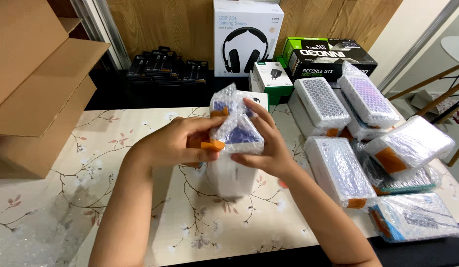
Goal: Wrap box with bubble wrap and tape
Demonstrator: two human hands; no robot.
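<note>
A box wrapped in clear bubble wrap (233, 170) stands upright on the floral table cover (66, 198). My left hand (177, 143) grips its upper left side, thumb on a strip of orange tape (213, 145). My right hand (264, 143) presses the folded wrap against the top right, fingers spread over it. A second bit of orange tape (220, 112) shows near the top fold.
Several bubble-wrapped boxes (338, 170) with orange tape lie piled at the right. An open cardboard carton (36, 84) stands at the left. Behind the table are a white headphone box (247, 37), a small white charger box (272, 75) and a black-green box (333, 58). Loose bubble wrap (26, 237) lies at lower left.
</note>
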